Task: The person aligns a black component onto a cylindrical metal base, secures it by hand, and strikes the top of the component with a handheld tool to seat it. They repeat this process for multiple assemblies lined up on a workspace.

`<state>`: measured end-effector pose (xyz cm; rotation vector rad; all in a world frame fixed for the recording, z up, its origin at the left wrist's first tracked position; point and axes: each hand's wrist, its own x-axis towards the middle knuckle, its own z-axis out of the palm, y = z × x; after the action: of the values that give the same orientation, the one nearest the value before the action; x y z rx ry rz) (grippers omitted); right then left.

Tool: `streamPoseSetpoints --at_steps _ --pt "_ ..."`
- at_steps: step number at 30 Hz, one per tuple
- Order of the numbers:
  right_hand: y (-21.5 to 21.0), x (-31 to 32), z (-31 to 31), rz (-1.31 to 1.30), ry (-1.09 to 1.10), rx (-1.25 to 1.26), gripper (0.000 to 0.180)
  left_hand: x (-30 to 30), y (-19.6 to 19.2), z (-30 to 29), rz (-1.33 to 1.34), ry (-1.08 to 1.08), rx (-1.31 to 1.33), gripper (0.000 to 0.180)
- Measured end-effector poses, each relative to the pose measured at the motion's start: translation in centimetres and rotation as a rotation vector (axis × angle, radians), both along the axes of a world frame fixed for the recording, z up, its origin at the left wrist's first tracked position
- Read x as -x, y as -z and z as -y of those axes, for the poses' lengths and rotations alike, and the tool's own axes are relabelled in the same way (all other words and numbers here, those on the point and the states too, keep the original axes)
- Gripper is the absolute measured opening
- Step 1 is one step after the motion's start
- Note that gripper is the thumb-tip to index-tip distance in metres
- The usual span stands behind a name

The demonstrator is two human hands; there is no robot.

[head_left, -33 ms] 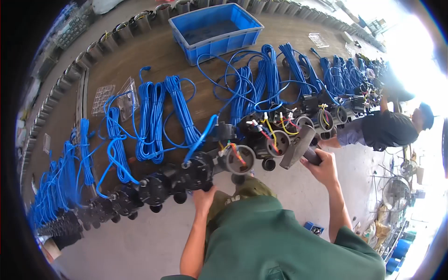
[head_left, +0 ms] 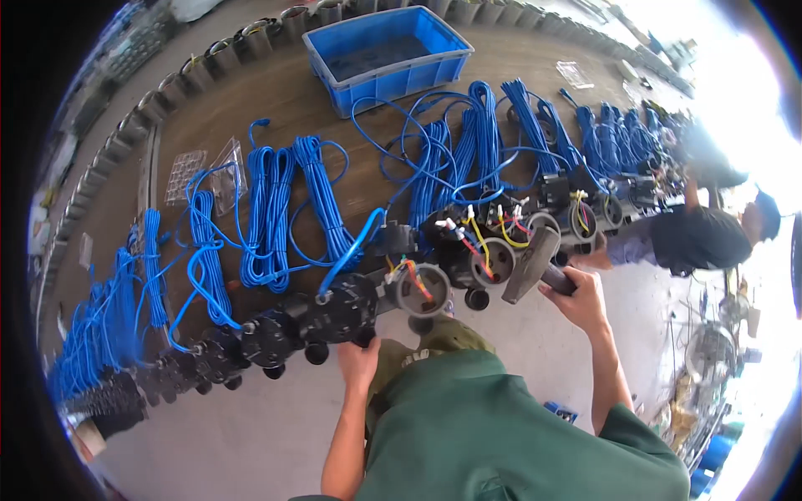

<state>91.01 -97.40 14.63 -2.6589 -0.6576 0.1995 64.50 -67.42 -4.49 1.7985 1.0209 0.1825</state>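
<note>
My right hand (head_left: 582, 299) is closed round the short dark handle of a hammer (head_left: 532, 265). Its block-shaped metal head is raised beside the open grey round end of a motor-like unit (head_left: 493, 260), from which red, yellow and white-tipped wires stick out. Another open round end (head_left: 422, 290) with orange and yellow wires lies to the left. At the table edge my left hand (head_left: 359, 361) grips the underside of a black round housing (head_left: 338, 309), its fingertips partly hidden. A blue cable (head_left: 355, 255) runs up out of that housing.
Bundled blue cables (head_left: 269, 213) lie along the table (head_left: 209, 92), with a row of black housings (head_left: 221, 355) on its near edge. A blue bin (head_left: 393, 83) stands behind. Metal cylinders (head_left: 221, 58) line the far side. Another person (head_left: 702, 238) works at the right.
The black housing and the wired units near it have shifted slightly left, my left hand along with them. The hammer stays almost in place.
</note>
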Motion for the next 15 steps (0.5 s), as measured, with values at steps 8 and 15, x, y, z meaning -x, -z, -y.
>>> streamPoseSetpoints --at_steps 8,15 --pt "1.8 -14.3 5.7 -0.082 -0.310 0.204 0.037 -17.1 -17.9 4.9 0.251 0.382 -0.537 0.032" --pt "2.6 -17.7 6.7 0.200 -0.603 0.027 0.047 -26.4 -8.4 -0.2 -0.883 0.645 -0.529 0.053"
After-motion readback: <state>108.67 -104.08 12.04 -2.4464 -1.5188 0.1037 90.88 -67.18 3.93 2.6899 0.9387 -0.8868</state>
